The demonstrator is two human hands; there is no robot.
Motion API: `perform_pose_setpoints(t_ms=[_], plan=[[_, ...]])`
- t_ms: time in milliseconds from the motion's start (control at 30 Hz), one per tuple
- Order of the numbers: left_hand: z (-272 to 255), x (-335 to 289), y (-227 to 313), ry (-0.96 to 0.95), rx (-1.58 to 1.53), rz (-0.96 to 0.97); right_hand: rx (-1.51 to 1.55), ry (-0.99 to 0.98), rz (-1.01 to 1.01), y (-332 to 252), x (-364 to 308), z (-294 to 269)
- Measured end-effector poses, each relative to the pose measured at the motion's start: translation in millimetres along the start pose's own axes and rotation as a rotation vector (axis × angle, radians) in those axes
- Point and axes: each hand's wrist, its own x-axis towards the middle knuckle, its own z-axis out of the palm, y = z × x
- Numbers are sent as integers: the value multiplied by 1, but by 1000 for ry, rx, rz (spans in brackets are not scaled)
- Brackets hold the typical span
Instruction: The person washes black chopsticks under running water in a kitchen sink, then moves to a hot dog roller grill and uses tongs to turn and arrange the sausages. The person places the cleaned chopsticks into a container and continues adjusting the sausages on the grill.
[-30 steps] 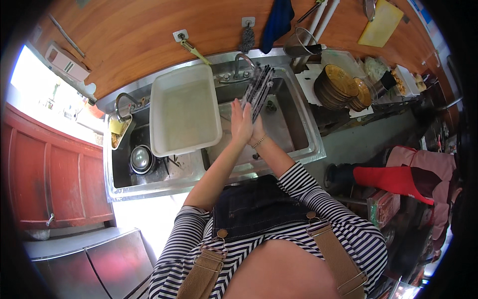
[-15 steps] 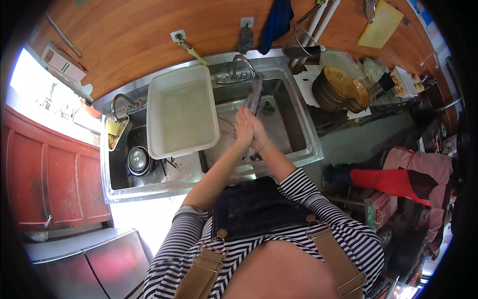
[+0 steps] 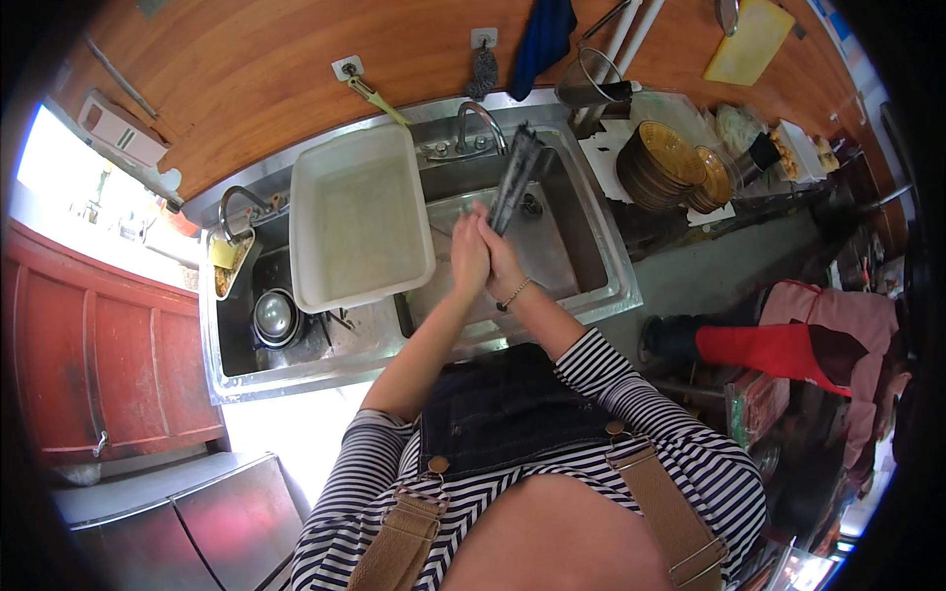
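A bundle of dark, slim sticks that look like chopsticks is pressed between my two palms over the right sink basin. My left hand lies along one side of it, and my right hand presses from the other. The fingers of both hands point away from me, and the bundle's far end sticks out past them, tilted right, close beside the curved faucet. Its lower end is hidden between my palms. The bundle is slightly blurred.
A large whitish tub with cloudy liquid straddles the sink divider. Metal bowls sit in the left basin. Stacked brown bowls stand on the right counter. A wire strainer hangs behind. Another person's red sleeve is at right.
My palms have slid against each other, the right one drawing slightly back toward me. The bundle's far end has swung a little rightward and shows more clearly.
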Motion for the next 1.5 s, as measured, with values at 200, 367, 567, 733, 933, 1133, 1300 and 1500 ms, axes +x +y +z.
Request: perform_pose_setpoints(t_ms=[200,367,567,733,933,1133,1300,1500], plan=[[14,5,20,-137,-117,-12,3,-162,9,-31,-8,4],[28,8,13,-59,25,97,160,-174,28,-38,-17,-7],[47,3,-1,-257,214,229,123,-135,2,-50,-24,-8],[52,5,6,-283,261,198,105,-97,-57,-47,-15,-21],[6,-46,19,-552,-244,38,226,287,-68,-76,20,-57],[15,-40,19,-191,-274,177,94,373,-155,-39,5,-56],[37,-28,5,-308,-326,-78,-122,378,-184,-13,-10,-51],[32,-4,5,-351,656,1099,-157,-161,481,-62,-44,-96]])
